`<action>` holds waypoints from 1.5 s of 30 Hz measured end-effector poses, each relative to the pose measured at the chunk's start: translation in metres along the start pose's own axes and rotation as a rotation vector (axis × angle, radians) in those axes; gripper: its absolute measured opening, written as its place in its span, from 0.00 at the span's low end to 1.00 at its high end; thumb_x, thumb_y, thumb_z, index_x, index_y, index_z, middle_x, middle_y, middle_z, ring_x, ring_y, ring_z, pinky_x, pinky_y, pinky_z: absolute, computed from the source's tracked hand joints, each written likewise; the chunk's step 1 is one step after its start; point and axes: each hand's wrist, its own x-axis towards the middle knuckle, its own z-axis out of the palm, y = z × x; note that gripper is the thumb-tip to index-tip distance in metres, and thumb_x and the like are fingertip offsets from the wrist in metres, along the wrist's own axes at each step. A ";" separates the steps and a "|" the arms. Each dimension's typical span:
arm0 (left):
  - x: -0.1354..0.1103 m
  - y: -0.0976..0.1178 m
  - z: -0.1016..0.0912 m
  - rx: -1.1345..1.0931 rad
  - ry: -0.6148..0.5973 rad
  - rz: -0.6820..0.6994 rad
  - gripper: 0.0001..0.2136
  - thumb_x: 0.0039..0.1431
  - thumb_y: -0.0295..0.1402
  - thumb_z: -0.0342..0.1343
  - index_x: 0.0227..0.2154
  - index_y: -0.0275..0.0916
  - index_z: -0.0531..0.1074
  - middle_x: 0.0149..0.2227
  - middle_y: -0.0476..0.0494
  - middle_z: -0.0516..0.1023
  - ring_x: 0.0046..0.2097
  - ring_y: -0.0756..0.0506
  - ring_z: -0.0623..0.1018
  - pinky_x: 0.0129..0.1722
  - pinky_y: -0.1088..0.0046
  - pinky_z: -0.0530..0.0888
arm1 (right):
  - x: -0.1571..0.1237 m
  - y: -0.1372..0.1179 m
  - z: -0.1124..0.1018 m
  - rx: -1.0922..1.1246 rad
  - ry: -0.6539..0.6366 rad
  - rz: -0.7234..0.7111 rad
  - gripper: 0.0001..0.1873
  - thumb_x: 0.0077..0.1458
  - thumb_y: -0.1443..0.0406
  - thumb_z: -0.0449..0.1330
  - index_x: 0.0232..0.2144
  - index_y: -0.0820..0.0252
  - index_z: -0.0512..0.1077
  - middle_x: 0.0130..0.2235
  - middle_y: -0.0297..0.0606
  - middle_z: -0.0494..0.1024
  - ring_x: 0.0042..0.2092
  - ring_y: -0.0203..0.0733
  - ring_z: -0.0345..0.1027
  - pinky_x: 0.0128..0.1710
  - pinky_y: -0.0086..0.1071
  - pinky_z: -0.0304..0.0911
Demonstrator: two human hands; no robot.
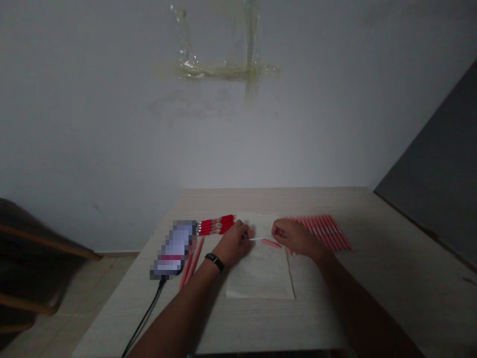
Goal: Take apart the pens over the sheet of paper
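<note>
Between the two hands, a thin white rod (261, 238), by its look a pen refill, spanned a short gap above the paper. Left hand (238, 242): fingers drawn in to a narrow pinch at the rod's left end. Right hand (292, 233): thumb and fingers closed together at the other end. Exact contact was hidden behind the knuckles on both sides.

Handling, judged by eye: rod very light, fairly stiff along its length, but slim enough to bend or kink if pushed from both ends. Smooth surface, so it could slip or roll under dry fingertips. Best hold: light pinch close to each end, pull kept in line with the rod; no squeezing at mid-length.

Just below the grip, near the right hand, lay a short pink barrel piece (272, 243), likely light, rigid plastic and apt to roll. Beneath the grip was a pale paper sheet (261, 283).

Further out: right of the grip, a row of pink pens (328, 232), partly behind the right hand; left of it, a cluster of red pens (214, 226); nearer the left forearm, long pink barrels (193, 263); beyond these, a phone (174, 246) with its cable (149, 308).
</note>
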 end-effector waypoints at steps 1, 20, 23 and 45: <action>0.000 0.000 0.000 -0.006 -0.001 0.000 0.01 0.57 0.27 0.56 0.32 0.38 0.71 0.37 0.43 0.71 0.38 0.47 0.72 0.37 0.72 0.69 | 0.000 -0.002 -0.001 -0.012 0.015 -0.020 0.03 0.56 0.72 0.59 0.32 0.60 0.72 0.30 0.33 0.74 0.29 0.34 0.68 0.28 0.26 0.59; 0.000 0.008 -0.003 -0.008 0.006 0.000 0.05 0.53 0.24 0.55 0.33 0.38 0.71 0.36 0.44 0.73 0.37 0.47 0.72 0.36 0.73 0.67 | 0.003 -0.003 0.003 0.004 0.038 -0.054 0.02 0.58 0.70 0.61 0.32 0.60 0.73 0.33 0.35 0.76 0.34 0.37 0.69 0.33 0.29 0.61; 0.000 0.011 -0.004 -0.021 -0.019 -0.004 0.05 0.53 0.25 0.55 0.33 0.38 0.72 0.37 0.44 0.74 0.37 0.47 0.73 0.36 0.73 0.68 | 0.004 -0.005 0.007 0.007 0.056 -0.103 0.02 0.58 0.69 0.61 0.32 0.60 0.73 0.33 0.35 0.75 0.35 0.38 0.69 0.35 0.29 0.61; 0.002 0.006 -0.002 -0.024 0.087 0.001 0.04 0.59 0.30 0.55 0.33 0.38 0.75 0.35 0.44 0.73 0.36 0.47 0.72 0.36 0.71 0.67 | 0.002 0.012 0.015 -0.169 0.027 -0.104 0.05 0.59 0.63 0.64 0.34 0.59 0.74 0.36 0.38 0.76 0.42 0.43 0.69 0.43 0.34 0.61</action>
